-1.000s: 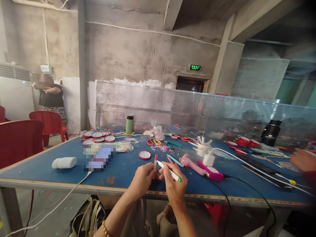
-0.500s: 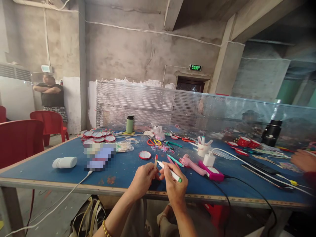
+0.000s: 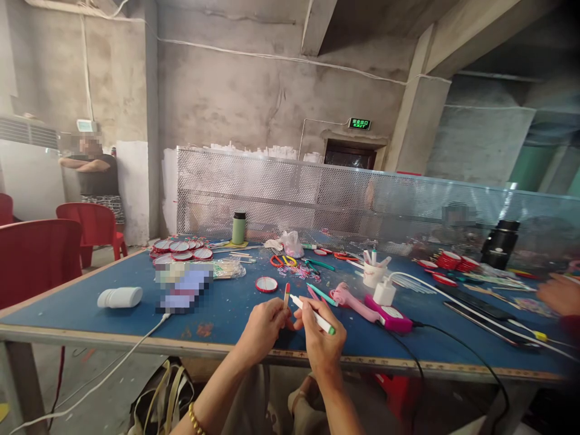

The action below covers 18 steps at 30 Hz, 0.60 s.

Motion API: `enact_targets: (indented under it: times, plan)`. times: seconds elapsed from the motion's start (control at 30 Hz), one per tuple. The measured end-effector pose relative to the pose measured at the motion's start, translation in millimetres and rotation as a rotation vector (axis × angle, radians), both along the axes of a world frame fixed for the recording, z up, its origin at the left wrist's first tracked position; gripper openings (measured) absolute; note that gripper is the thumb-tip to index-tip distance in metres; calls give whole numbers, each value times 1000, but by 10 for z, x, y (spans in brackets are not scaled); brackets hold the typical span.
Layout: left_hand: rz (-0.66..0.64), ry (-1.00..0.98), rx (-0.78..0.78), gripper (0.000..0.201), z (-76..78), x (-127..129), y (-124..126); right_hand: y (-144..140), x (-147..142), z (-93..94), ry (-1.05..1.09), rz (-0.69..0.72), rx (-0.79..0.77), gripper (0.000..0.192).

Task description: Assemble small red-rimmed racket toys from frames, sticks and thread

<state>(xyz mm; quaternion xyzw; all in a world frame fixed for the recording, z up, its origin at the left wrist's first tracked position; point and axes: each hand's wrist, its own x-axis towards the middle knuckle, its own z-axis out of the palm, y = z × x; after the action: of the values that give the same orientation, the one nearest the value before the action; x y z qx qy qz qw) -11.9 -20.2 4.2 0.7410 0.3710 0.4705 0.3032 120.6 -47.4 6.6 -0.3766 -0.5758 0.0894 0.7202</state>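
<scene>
Pinching a flat, red-tipped stick (image 3: 287,297) near the front edge of the table (image 3: 217,317), the left hand (image 3: 264,326) faces the right hand (image 3: 324,339), which grips a white marker (image 3: 325,324).
Smooth blue surface leaves room leftward toward a rounded bottle (image 3: 120,297).

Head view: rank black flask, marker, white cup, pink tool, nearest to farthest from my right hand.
1. Marker, held in your right hand
2. Pink tool, to its right
3. White cup, beyond that tool
4. Black flask, far right

There are one held stick (image 3: 287,291), one held marker (image 3: 323,322), two standing flasks (image 3: 238,231) and one exit sign (image 3: 359,124).
</scene>
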Motion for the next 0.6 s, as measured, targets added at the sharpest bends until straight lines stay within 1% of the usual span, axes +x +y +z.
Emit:
enact_targets:
  times: [0.3,0.6]
  plan:
    - [22,7,-23,32,6,-5,-20,0,9,-5,-18,-13,13,23]
    - [30,31,16,33,-7,-3,-20,5,2,-25,-57,3,27,23]
